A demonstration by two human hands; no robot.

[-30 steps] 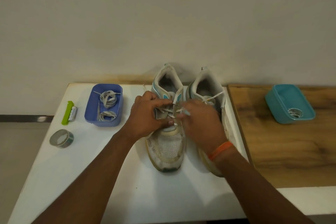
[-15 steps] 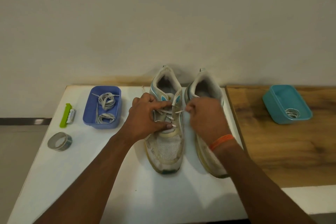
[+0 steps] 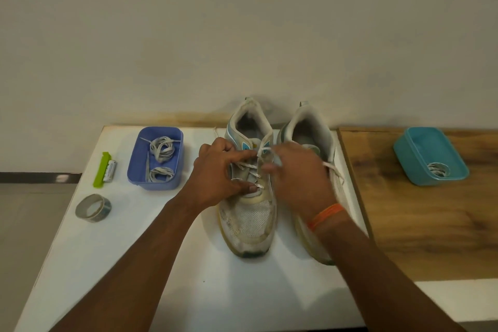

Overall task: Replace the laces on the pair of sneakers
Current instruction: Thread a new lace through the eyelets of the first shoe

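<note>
White desk (image 3: 113, 264) against plain wall, wooden top (image 3: 420, 224) adjoining at right. Sneakers (image 3: 249, 213) side by side at centre. Left hand (image 3: 218, 172) pressed on near sneaker's lace (image 3: 249, 166); right hand (image 3: 299, 178) pinching lace end. Right sneaker partly hidden.

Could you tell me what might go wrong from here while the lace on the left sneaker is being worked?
1. The right hand pinches the lace near the top eyelets; a slip could pull it back out of an eyelet.
2. The left sneaker is steadied only by the left hand, so tugging may tip it against the right sneaker.
</note>
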